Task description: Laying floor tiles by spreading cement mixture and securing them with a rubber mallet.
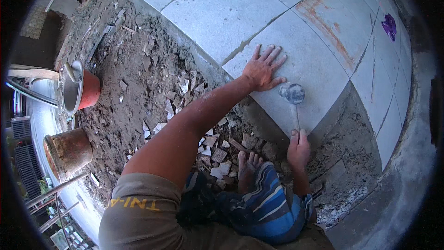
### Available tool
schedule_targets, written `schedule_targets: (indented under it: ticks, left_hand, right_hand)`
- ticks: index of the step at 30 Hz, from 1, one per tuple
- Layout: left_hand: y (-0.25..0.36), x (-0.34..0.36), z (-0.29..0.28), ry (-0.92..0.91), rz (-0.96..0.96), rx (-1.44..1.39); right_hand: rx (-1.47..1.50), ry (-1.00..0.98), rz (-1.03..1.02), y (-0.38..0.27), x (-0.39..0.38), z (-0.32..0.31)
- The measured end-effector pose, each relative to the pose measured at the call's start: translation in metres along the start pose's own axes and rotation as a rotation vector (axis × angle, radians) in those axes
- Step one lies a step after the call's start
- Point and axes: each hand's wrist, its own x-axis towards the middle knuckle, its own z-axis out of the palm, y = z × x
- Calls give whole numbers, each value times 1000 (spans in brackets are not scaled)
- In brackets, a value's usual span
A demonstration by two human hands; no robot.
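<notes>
My left hand lies flat on a large pale floor tile, its fingers spread. My right hand is closed round the handle of a rubber mallet. The mallet's grey, dusty head is over the same tile, just right of my left hand; whether it touches the surface I cannot tell. The tile's near corner points toward me, beside a wedge of wet grey mortar on the right. More laid tiles join it on the far side, with dark joints between them.
Broken tile pieces and rubble lie by my bare foot. On the left stand an orange bucket and a dirt-caked bucket on rough soil. A purple scrap rests on the far right tiles, near a concrete edge.
</notes>
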Motion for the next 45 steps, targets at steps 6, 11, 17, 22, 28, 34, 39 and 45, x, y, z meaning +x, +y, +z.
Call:
schedule_targets:
  ticks: [6, 11, 17, 22, 28, 34, 39, 45]
  left_hand:
    - [-9, -6, -3, 6, -13, -3]
    - [-2, 1, -5, 10, 3, -5]
    - [-5, -3, -7, -32, -22, 26]
    - [-4, -1, -7, -15, -10, 15]
    - [-3, 0, -11, -5, 5, -8]
    - [1, 3, -15, -56, 12, 17]
    - [1, 5, -15, -43, -7, 30]
    - [4, 10, -22, -145, -33, 18]
  right_hand:
    - [237, 170, -82, -8, -23, -10]
    - [48, 55, 23, 14, -19, 2]
    - [149, 108, -18, -1, -2, -2]
    - [210, 252, -56, -14, 53, -24]
    - [-33, 260, 7, -2, 140, -23]
    - [-48, 345, -59, -2, 167, -30]
    - [-62, 333, -3, -5, 185, -29]
    - [-39, 380, -45, -13, 193, -26]
